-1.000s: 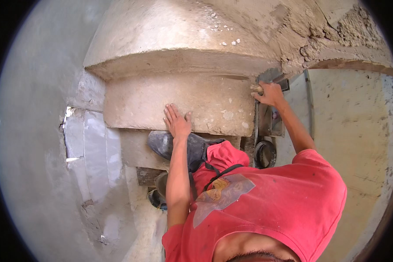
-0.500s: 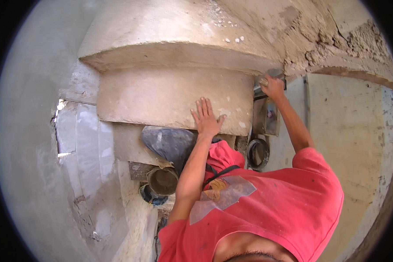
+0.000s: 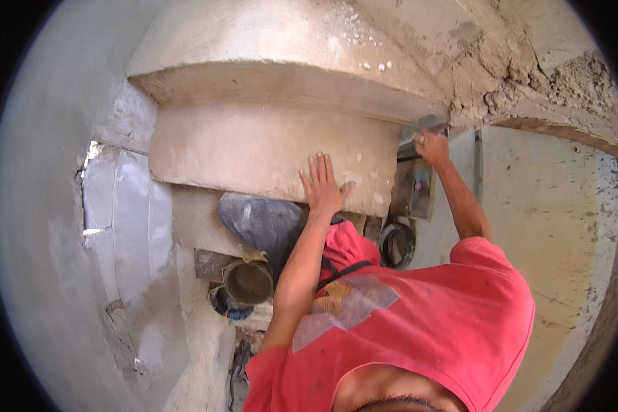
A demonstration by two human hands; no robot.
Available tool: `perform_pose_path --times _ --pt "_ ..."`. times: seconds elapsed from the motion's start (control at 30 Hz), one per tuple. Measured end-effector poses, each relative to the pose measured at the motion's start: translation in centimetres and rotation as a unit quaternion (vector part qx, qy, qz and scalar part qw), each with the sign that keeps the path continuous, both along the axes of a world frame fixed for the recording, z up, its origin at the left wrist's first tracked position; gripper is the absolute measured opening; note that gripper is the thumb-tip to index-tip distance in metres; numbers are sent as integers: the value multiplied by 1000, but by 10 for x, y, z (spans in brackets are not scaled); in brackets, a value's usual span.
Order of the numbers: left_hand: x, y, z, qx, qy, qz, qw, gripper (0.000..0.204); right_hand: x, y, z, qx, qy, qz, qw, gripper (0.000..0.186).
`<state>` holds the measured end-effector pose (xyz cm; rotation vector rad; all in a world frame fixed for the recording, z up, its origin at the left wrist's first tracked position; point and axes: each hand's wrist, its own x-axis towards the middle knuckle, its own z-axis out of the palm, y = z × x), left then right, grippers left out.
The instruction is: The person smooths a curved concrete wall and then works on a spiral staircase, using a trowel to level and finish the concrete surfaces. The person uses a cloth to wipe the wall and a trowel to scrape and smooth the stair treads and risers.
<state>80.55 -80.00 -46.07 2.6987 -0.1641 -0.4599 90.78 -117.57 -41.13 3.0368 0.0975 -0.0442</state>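
Note:
My left hand (image 3: 325, 185) lies flat with fingers spread on the lower concrete step (image 3: 233, 147). Held in my right hand (image 3: 432, 146) is a plastering trowel (image 3: 429, 123), its metal blade up against the right end of the upper step (image 3: 275, 79), where riser and side meet. Part of the trowel's handle and blade is hidden by my fingers. Rough, wet-looking mortar (image 3: 501, 89) covers the surface just beyond and to the right of the trowel.
Below the lower step stand a bucket (image 3: 248, 281) and a dark container (image 3: 230, 304). A round black tub (image 3: 397, 245) sits under my right arm. Small white crumbs (image 3: 376, 66) lie on the upper step. A pale panel (image 3: 535, 226) fills the right side; a curved grey wall (image 3: 41, 206) bounds the left.
The view has shifted slightly. My right hand and the trowel stay at the upper step's right end, with only a slight change in position. My left hand has stayed on the step.

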Motion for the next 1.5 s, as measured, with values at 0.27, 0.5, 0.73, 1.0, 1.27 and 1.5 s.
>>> perform_pose_path --times 0.27,0.5,0.73,1.0,1.27,1.5 --pt "4 0 -2 -8 5 0 1000 113 21 -14 -10 22 -14 18 1000 46" --pt "2 0 -4 -8 -6 2 1000 114 13 -10 -9 5 -11 28 1000 40" --pt "5 2 2 -13 3 -2 1000 114 10 -10 -4 21 -10 12 1000 42" --pt "4 1 2 -5 13 0 1000 113 14 -6 2 -16 19 11 1000 47" --pt "2 2 5 -18 1 2 1000 114 18 3 -5 0 -8 21 1000 44" --pt "6 1 7 -8 13 2 1000 114 -17 -4 -16 -8 78 23 997 40"
